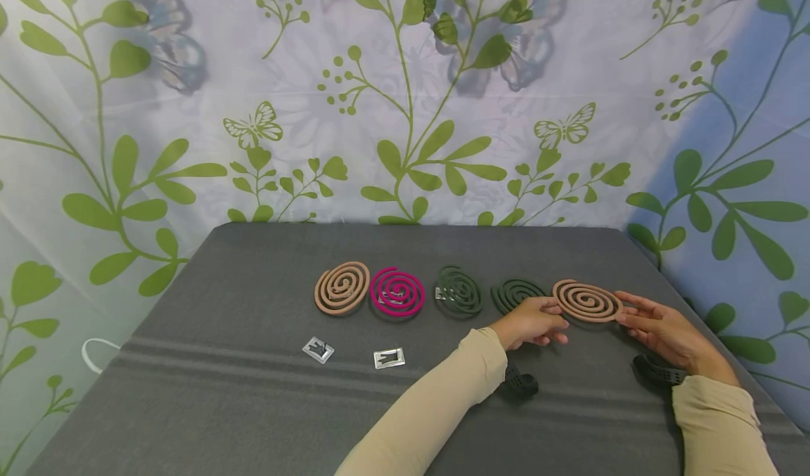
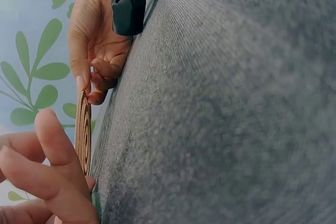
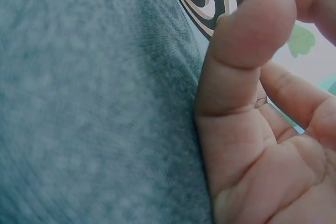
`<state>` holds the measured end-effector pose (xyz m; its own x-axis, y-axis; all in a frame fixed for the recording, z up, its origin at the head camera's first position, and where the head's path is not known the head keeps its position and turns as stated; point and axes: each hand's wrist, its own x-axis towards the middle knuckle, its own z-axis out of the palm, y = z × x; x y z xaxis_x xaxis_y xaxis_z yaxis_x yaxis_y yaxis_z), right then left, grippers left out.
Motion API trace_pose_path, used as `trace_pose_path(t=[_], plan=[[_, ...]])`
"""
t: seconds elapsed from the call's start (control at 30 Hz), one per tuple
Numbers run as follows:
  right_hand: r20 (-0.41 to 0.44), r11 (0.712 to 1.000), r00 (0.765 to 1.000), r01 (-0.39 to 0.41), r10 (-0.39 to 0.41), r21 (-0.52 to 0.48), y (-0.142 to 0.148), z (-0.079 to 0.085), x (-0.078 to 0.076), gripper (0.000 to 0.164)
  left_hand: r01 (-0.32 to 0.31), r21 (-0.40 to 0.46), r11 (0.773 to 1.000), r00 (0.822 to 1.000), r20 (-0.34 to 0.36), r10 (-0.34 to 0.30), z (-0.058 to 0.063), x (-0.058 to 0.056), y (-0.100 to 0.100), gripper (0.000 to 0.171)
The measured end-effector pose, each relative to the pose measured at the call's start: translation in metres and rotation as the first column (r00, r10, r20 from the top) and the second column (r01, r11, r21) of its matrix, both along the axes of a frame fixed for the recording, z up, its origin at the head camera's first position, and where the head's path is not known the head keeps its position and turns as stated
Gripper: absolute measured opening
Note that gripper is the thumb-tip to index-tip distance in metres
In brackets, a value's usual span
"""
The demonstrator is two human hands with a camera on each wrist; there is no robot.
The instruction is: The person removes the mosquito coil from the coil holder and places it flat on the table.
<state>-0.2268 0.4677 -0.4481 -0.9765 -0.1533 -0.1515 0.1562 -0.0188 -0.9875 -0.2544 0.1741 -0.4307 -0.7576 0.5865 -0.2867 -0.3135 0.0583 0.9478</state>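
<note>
Left hand (image 1: 533,321) and right hand (image 1: 661,332) pinch opposite edges of a tan coil (image 1: 587,301) over the gray table's (image 1: 253,399) right side. Left wrist view shows it edge-on; only the head view shows a pink coil (image 1: 397,292). Leafy cloth (image 1: 436,138) hangs behind.

Head view, both wrist views: no legible text, label, brand, number or sign on anything. Nothing to transcribe.

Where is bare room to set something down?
Free: near-left on the grey table, bordered by loose metal stands and left sleeve; a strip between coil row and patterned backdrop. Crowded: the row's right end, where left hand and right hand hold a tan coil.
</note>
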Motion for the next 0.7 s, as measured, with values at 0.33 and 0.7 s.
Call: trace_pose_path(t=[0.33,0.7], plan=[[-0.008,1.0,1.0,0.017,-0.017,0.005,-0.0021,0.0013,-0.0009,0.052,0.033,-0.027,0.999,0.999,-0.023,-0.033,-0.0003,-0.0035,-0.0011,0.058],[0.004,0.99,0.996,0.085,-0.086,0.115,-0.0035,0.0037,0.0016,0.045,0.032,-0.032,0.999,0.996,-0.082,-0.035,0.0018,0.0011,-0.0053,0.057]])
